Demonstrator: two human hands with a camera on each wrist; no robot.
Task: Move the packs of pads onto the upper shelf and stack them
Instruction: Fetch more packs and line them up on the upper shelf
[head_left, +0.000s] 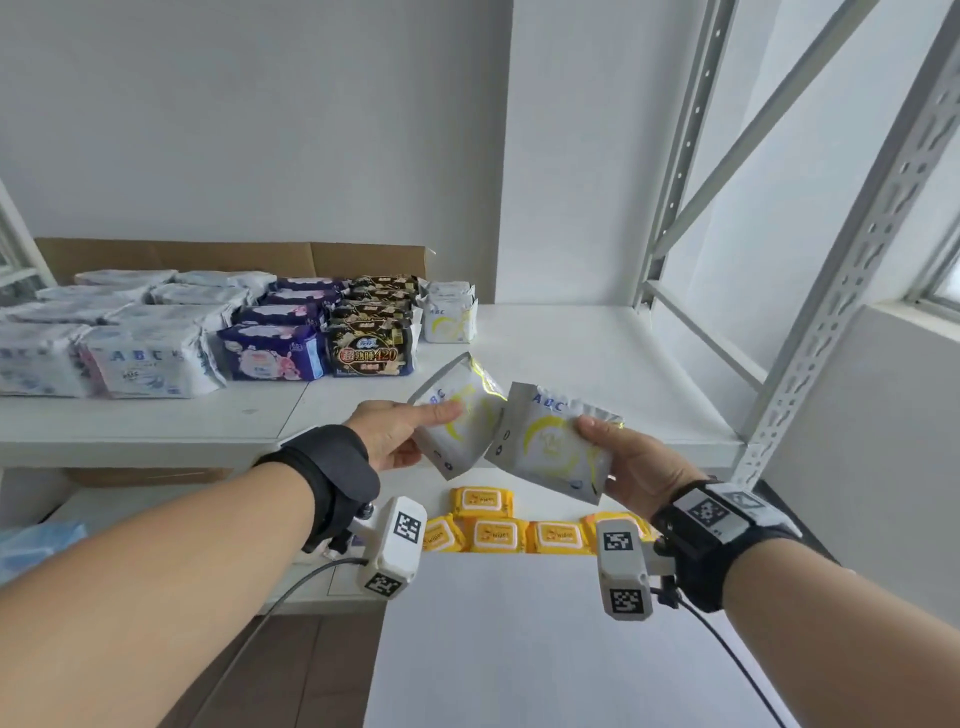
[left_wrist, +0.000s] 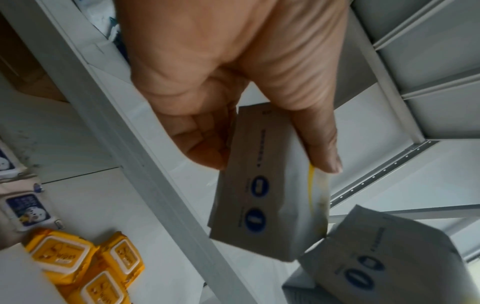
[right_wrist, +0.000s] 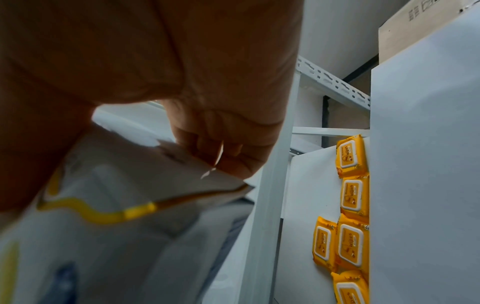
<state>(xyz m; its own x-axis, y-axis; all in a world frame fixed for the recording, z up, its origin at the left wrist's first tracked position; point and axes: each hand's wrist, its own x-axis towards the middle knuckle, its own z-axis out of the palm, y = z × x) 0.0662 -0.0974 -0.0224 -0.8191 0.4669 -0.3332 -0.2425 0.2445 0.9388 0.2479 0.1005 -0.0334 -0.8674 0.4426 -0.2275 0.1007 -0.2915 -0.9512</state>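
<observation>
- Both hands are loaded and up at shelf height, out in front of the upper shelf (head_left: 597, 364). The left hand (head_left: 395, 431) pinches one white-and-yellow ABC pack (head_left: 460, 415) by its side edge, thumb laid flat on the face and the other fingers tucked behind it, as the left wrist view shows plainly.
- The right hand (head_left: 631, 462) grips a second ABC pack (head_left: 550, 441) at its right edge, thumb on top and fingers curled underneath. The two packs nearly touch at their inner corners; neither is on the shelf yet.
- Already in place on the shelf: rows of white ABC packs (head_left: 150, 358) at the left, purple packs (head_left: 270, 353) next, black-and-gold packs (head_left: 371, 353) after those, and a short stack of matching white-and-yellow packs (head_left: 449, 317) at the right end of the line.
- My read: the job is well along, and these two belong with that yellow-marked stack or on the bare board beside it.
- Still to do: carry both forward, set them down flat and square them up.
- Down on the lower shelf sit yellow wipes packs (head_left: 493, 532). Whether more pads wait below, I cannot tell.
</observation>
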